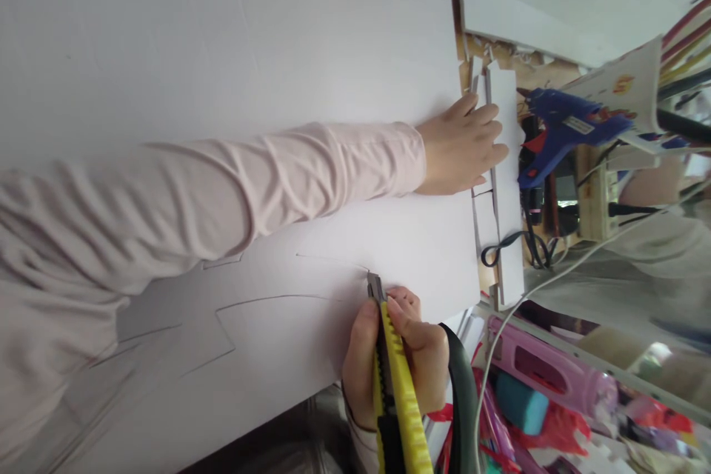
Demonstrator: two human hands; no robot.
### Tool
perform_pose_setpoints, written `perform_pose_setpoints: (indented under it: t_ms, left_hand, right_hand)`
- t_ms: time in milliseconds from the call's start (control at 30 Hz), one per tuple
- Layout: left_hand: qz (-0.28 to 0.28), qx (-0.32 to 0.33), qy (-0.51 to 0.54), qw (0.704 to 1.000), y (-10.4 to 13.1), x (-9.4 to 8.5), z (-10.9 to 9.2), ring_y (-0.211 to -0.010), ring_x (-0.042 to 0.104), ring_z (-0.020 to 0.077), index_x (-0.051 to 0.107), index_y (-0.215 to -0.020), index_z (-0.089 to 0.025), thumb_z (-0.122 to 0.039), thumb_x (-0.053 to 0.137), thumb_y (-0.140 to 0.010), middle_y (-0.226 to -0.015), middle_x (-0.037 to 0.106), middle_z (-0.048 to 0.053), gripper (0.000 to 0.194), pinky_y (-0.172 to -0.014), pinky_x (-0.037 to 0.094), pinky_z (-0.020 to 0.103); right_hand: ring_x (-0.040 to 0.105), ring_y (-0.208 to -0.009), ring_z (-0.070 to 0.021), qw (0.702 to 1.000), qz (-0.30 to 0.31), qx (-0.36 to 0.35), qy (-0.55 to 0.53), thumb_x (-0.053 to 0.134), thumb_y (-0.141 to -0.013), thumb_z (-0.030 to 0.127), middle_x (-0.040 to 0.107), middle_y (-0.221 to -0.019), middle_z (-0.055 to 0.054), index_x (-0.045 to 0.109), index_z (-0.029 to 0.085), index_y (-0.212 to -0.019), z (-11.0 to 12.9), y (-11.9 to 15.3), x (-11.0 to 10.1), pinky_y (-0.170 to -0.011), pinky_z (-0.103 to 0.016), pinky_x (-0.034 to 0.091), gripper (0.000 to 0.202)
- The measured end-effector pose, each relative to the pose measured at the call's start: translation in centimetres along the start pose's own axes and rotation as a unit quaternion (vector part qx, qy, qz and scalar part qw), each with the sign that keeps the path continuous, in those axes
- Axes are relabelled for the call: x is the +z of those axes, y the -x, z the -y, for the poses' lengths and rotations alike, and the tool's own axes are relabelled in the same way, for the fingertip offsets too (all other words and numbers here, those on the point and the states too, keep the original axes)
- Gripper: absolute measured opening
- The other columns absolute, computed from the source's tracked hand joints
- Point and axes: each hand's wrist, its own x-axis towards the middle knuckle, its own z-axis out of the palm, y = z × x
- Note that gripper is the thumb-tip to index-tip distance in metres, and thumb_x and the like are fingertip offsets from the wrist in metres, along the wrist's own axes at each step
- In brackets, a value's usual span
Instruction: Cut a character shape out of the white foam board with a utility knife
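My left hand (464,144) lies palm down with fingers spread. It rests across the right edge of a large white board (333,29) and onto the narrow white strips (504,104) beside it. My right hand (427,359) is closed around a yellow utility knife (401,385), held like a pen. The knife's blade tip (373,278) meets the board at the end of a thin drawn line (327,259). More dark outlines (266,300) run over the board to the left, partly hidden under my left sleeve (311,170).
A blue hot glue gun (572,122) lies right of the strips, near a power strip (594,192) and black cords. A pale cable (533,292) crosses the right side. Below it are a pink object (533,366), a teal block (521,401) and red scraps (561,429).
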Motion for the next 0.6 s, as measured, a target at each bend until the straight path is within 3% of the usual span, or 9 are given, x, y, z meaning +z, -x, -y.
perform_pose_setpoints:
  t_ms: [267,600]
  left_hand:
    - [-0.015,0.011,0.016,1.0,-0.4,1.2,0.8,-0.126,0.047,0.0353,0.061,-0.122,-0.009,-0.038,0.044,-0.101,-0.12,0.063,0.016,0.039,-0.101,0.028,0.047]
    - [-0.017,0.008,0.02,1.0,-0.4,1.3,0.8,-0.126,0.048,0.036,0.061,-0.121,-0.008,-0.037,0.045,-0.1,-0.119,0.063,0.016,0.039,-0.101,0.027,0.048]
  right_hand:
    - [0.067,-0.076,-0.0216,0.998,-0.043,-0.028,-0.025,0.059,-0.088,0.007,0.039,-0.058,0.006,0.051,0.022,-0.082,-0.6,0.7,0.8,-0.061,-0.035,0.055,0.018]
    - [0.07,-0.077,-0.0209,0.999,-0.025,0.021,-0.04,0.068,-0.08,0.004,0.055,-0.064,0.004,0.061,0.02,-0.081,0.5,1.5,-0.6,-0.069,-0.036,0.06,0.017]
